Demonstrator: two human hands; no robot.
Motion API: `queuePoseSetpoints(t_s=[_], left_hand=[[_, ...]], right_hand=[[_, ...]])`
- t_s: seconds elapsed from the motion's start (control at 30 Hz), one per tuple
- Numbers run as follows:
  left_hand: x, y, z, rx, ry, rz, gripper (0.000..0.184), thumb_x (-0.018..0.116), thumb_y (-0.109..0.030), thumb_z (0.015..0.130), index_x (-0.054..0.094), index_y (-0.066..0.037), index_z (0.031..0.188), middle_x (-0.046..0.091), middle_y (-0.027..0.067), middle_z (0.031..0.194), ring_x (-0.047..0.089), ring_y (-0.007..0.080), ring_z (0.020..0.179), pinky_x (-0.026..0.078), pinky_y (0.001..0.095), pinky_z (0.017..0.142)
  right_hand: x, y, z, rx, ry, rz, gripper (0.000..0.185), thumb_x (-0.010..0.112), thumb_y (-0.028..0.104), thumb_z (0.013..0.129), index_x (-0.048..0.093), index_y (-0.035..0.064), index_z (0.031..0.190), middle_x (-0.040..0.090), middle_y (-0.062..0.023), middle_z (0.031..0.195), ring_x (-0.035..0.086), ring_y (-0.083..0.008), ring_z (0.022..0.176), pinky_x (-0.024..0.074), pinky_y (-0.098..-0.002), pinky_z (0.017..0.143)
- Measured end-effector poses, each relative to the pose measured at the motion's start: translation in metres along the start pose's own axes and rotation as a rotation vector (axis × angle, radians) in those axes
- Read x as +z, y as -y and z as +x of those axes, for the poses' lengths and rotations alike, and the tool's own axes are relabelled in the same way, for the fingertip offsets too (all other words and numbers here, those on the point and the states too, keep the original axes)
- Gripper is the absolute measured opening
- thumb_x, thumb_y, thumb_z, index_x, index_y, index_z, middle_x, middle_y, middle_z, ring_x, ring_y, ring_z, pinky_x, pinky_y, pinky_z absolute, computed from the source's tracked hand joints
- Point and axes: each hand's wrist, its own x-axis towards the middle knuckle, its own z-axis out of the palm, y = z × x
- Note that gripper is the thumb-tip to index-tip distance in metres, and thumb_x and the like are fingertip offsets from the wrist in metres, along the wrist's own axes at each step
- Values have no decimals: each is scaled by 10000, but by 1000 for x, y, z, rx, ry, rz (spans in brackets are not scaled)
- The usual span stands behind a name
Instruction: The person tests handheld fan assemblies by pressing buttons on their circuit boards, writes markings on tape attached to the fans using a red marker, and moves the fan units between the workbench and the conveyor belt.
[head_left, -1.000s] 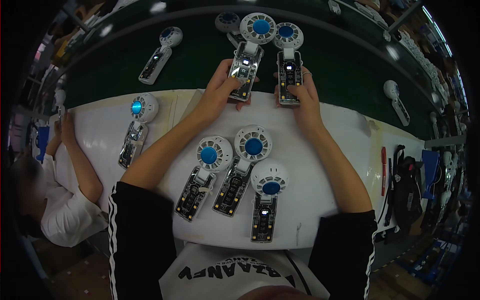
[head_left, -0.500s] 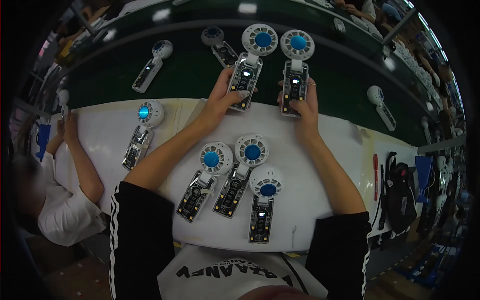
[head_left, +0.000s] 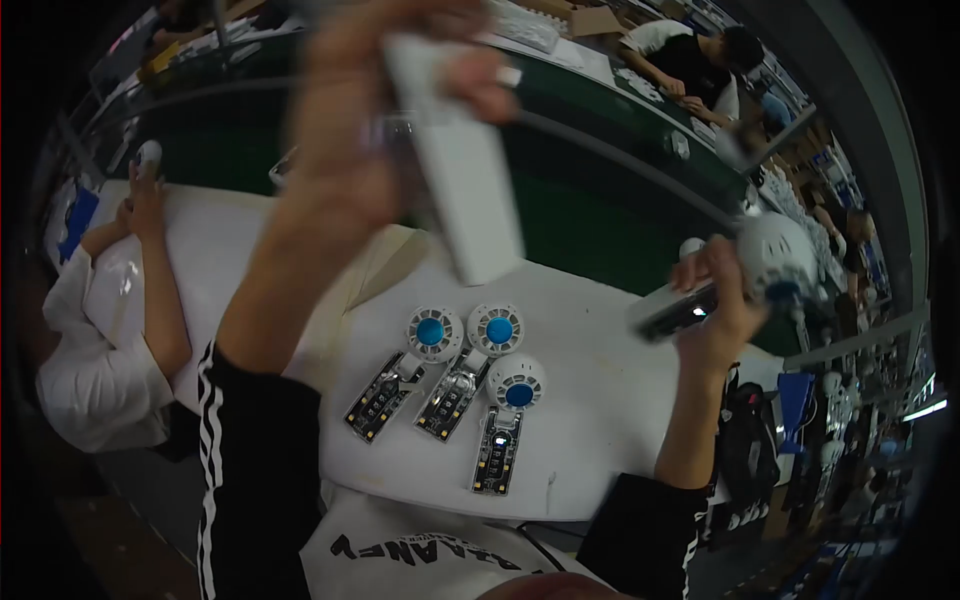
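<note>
1 white handle [head_left: 468,200] is gripped by left hand [head_left: 350,120], 1 fan [head_left: 776,254] by right hand [head_left: 728,305] near surface's [head_left: 600,410] far right corner; knocks are best avoided.

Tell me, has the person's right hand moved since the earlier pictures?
Yes: judged against the front fan lying on the table, the right hand has moved to the right and lower in the view.

Three handheld fans [head_left: 502,425] with round white heads, blue hubs and clear rectangular handles on one white tabletop [head_left: 600,430]; two white handheld devices [head_left: 470,190] above.
</note>
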Motion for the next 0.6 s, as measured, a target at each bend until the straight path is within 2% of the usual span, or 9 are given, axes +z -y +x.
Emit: queuePoseSetpoints(t_s=[0.03,0.13,0.17,0.23,0.33,0.4,0.47,0.5,0.6], left_hand=[[23,-29,-17,204,-73,425,153,532,-222,873,517,-70,867,465,-8,687,535,47,673,467,234,680],[10,-8,11,54,-133,698,174,580,-230,851,534,-70,900,528,3,714,552,69,629,480,246,661],[7,3,11,-5,-213,839,191,604,-234,840,543,-70,916,560,8,728,560,80,607,486,252,652],[-1,51,22,-177,-486,1128,264,728,-203,729,578,-30,860,625,54,758,609,118,575,514,288,568],[-105,143,34,-551,-483,802,726,828,-105,545,392,63,1101,612,185,901,627,176,553,508,279,426],[-130,167,21,-680,-675,926,852,839,-185,525,346,74,1170,613,216,937,657,266,687,546,340,561],[-176,202,6,-490,-700,1544,965,836,-289,512,308,96,1222,589,268,1013,627,343,892,522,384,760],[-160,184,3,-665,-660,1461,945,791,-356,560,320,107,1236,552,301,1084,549,390,1043,453,391,892],[-145,151,-3,-614,-678,1507,763,733,-357,631,423,79,1175,537,281,1120,544,393,1041,450,404,887]], right_hand=[[-8,10,-5,-391,-114,-493,116,589,99,820,527,23,882,484,-32,636,492,-116,569,412,-238,501],[-29,47,29,56,233,435,115,601,114,826,544,24,783,546,-40,660,507,-108,549,400,-231,491],[-13,28,39,-79,-29,-230,126,632,101,785,544,27,836,600,-68,701,556,-128,544,448,-246,504],[16,-35,66,91,129,-362,156,624,85,761,529,12,860,603,-81,723,568,-140,538,454,-254,494],[32,-151,73,459,97,-384,425,666,134,719,462,-19,1059,627,-170,816,656,-258,724,529,-365,630],[27,-207,65,214,36,-822,656,680,203,717,354,-52,1227,608,-265,946,628,-371,870,508,-408,754],[45,-182,46,333,62,-1036,796,664,246,743,221,-67,1326,565,-320,1035,579,-428,952,466,-420,842],[47,-178,46,322,76,-1030,796,664,246,743,221,-67,1326,565,-320,1035,579,-428,952,466,-420,842],[35,-163,35,151,242,-1119,727,614,238,805,215,-37,1348,568,-272,1073,574,-397,969,465,-411,834]])
